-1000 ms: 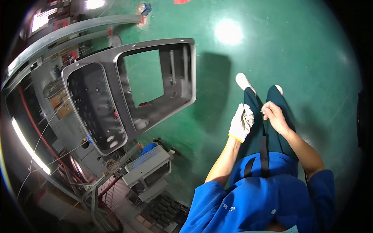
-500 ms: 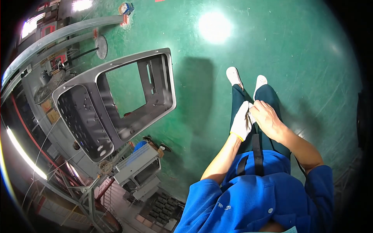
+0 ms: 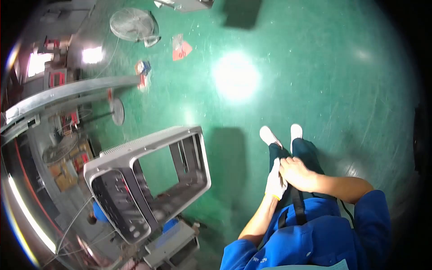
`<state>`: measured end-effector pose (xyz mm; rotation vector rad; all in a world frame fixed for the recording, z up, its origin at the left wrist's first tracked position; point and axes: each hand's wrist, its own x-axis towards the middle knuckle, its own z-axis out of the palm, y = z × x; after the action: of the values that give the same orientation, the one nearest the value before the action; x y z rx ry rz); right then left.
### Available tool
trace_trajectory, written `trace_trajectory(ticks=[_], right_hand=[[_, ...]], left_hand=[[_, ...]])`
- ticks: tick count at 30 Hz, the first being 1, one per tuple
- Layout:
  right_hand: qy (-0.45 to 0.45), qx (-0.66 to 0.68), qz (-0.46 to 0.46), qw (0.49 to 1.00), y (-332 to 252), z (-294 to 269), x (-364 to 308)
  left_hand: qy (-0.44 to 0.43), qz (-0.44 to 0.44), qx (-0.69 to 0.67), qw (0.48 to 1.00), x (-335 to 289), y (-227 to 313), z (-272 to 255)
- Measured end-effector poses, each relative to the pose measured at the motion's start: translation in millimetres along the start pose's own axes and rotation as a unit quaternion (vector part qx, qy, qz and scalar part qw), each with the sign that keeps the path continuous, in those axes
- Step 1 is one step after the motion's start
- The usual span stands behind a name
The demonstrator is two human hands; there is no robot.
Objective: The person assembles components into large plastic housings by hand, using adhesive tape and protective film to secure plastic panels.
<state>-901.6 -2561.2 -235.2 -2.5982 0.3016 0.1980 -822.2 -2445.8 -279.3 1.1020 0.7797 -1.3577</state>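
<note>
My left hand (image 3: 275, 181) wears a white work glove with a yellow cuff edge and is held in front of my thighs. Against its fingertips, my bare right hand (image 3: 298, 174) has its fingers curled and pressed together, gripping the end of the glove. The gloved fingers are partly covered, so their pose is unclear. To my left hangs or stands a large grey metal housing (image 3: 145, 193) with one wide see-through opening and a narrower recessed panel; neither hand touches it.
Farther ahead on the green floor are a fan (image 3: 134, 24), an orange sheet (image 3: 181, 53) and a small box (image 3: 142, 67). A metal beam (image 3: 76, 87) crosses the left side. Another grey housing (image 3: 173, 245) and a person in blue (image 3: 100, 212) appear lower left.
The view has tilted forward, so the housing, my hands and feet sit lower, and the fan and orange sheet have come into view. My hands stay together at the glove.
</note>
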Motion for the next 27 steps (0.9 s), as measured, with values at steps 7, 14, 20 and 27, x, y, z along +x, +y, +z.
trace_trajectory(ticks=[7,14,20,27], right_hand=[[0.104,0.090,0.010,0.990,-26,-40,16],[0.184,0.072,0.063,0.978,-18,-79,28],[0.243,0.155,0.141,0.947,28,-125,24],[0.303,0.223,0.144,0.915,133,-177,22]], left_hand=[[-0.024,-0.009,0.049,0.998,-48,52,33],[-0.130,0.023,0.201,0.971,-80,95,98],[-0.235,-0.015,0.213,0.948,-54,107,148],[-0.209,0.056,0.273,0.937,-26,100,253]])
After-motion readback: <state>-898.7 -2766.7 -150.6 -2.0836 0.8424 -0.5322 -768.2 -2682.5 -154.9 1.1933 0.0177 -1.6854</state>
